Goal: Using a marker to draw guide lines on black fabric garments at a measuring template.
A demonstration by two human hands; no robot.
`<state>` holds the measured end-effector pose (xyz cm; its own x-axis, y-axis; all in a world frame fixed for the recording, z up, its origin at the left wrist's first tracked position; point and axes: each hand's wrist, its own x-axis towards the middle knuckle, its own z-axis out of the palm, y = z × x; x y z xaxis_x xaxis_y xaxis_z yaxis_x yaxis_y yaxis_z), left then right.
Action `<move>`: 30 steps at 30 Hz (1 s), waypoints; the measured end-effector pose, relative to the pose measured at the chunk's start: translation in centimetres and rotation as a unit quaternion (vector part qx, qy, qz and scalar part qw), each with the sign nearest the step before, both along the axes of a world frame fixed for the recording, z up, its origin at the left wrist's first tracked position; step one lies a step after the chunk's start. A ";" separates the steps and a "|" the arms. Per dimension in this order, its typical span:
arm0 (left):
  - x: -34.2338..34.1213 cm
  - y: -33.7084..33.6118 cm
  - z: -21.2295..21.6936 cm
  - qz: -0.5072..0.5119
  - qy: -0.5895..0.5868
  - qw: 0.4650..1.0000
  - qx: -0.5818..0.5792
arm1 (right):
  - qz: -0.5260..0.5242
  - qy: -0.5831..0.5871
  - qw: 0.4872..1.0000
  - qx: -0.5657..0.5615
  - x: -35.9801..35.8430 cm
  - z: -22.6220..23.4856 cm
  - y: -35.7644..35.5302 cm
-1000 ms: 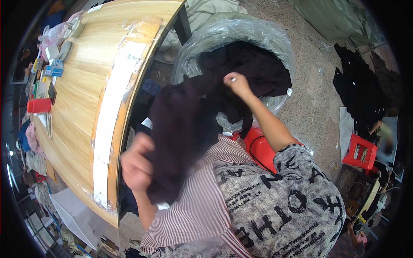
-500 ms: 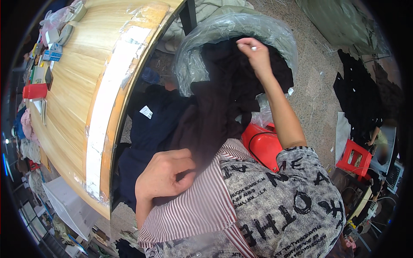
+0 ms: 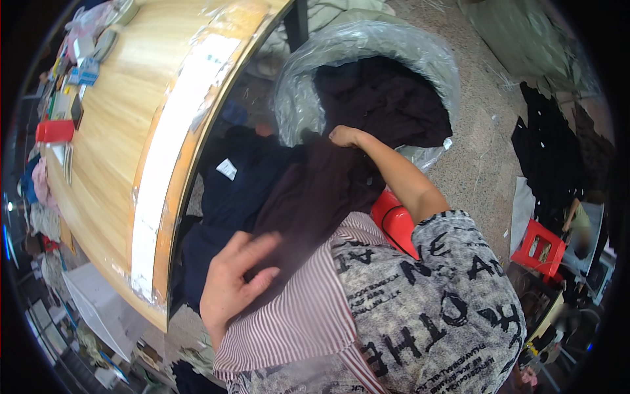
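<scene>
A dark brown garment (image 3: pixel 302 190) lies across my lap and reaches forward to a large clear plastic bag (image 3: pixel 295 105). My right hand (image 3: pixel 344 136) is closed on the garment's far end, near the bag's front rim; its fingertips are partly hidden. Over the near end of the cloth, my left hand (image 3: pixel 237 279) is open, with thumb and fingers apart and slightly blurred. Beside the brown garment, to the left, lies a navy garment (image 3: pixel 236 190) with a small white label (image 3: pixel 226 169). More dark brown cloth (image 3: pixel 387 98) fills the open bag.
A wooden table (image 3: pixel 111 164) with a white-taped edge runs along my left. A red object (image 3: pixel 394 223) shows beside my lap. To the right stand a red stool (image 3: pixel 538 248) and dark cloth (image 3: pixel 551 144) on the floor. Another person's arm (image 3: pixel 572 211) is at the far right.
My right hand has come back from over the bag toward me and taken hold of the brown garment. My left hand's fingers have spread from a curled pose.
</scene>
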<state>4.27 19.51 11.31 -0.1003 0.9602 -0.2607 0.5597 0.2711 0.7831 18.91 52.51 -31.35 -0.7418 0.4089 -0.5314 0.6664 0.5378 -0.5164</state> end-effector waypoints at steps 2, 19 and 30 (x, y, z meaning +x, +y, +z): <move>-0.3 -1.4 -0.4 0.083 0.007 0.997 0.005 | 0.327 0.136 0.930 0.098 0.8 -0.6 0.2; -2.4 -5.7 -4.3 0.363 -0.551 0.698 0.278 | -0.078 0.152 0.985 0.001 3.7 12.0 0.9; -2.3 -9.4 -3.6 0.247 -0.453 0.751 0.413 | -0.239 0.144 0.960 0.009 2.9 5.7 -2.0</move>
<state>2.00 10.09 7.76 -0.6380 0.7356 0.2276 -0.3120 -0.5172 0.7969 21.85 50.47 -25.64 -0.5818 0.7468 -0.3222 0.6707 0.2164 -0.7095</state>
